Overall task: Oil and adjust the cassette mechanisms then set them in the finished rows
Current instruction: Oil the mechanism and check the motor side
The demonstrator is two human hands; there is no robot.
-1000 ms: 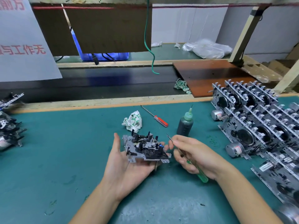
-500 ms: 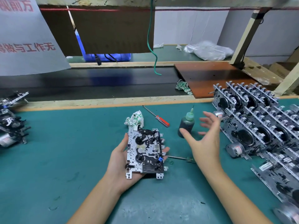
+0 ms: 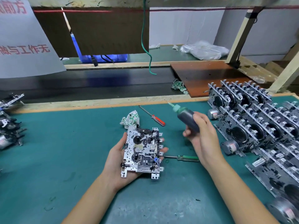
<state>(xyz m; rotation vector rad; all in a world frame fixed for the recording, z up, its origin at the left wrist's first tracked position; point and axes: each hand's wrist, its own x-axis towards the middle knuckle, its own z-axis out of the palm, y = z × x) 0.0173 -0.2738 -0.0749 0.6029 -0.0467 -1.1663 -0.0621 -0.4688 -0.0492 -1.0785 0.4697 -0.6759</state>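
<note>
The counter (image 3: 64, 151) has a matt teal mat, scuffed and stained, edged along its far side by a rough bare-wood strip (image 3: 97, 103). The cassette mechanism (image 3: 142, 152) is a perforated, bright stamped-metal plate carrying black plastic wheels and one small blue plastic part. The oil bottle (image 3: 186, 119) is dark, smooth, slightly glossy plastic with a pale green plastic nozzle. The finished rows (image 3: 252, 120) at the right edge are the same shiny metal, with brushed-metal motor cans. Two screwdrivers have metal shafts and glossy translucent plastic handles: green (image 3: 187, 158), red (image 3: 157, 121). A crumpled printed cloth rag (image 3: 131, 119) looks soft and matt.
</note>
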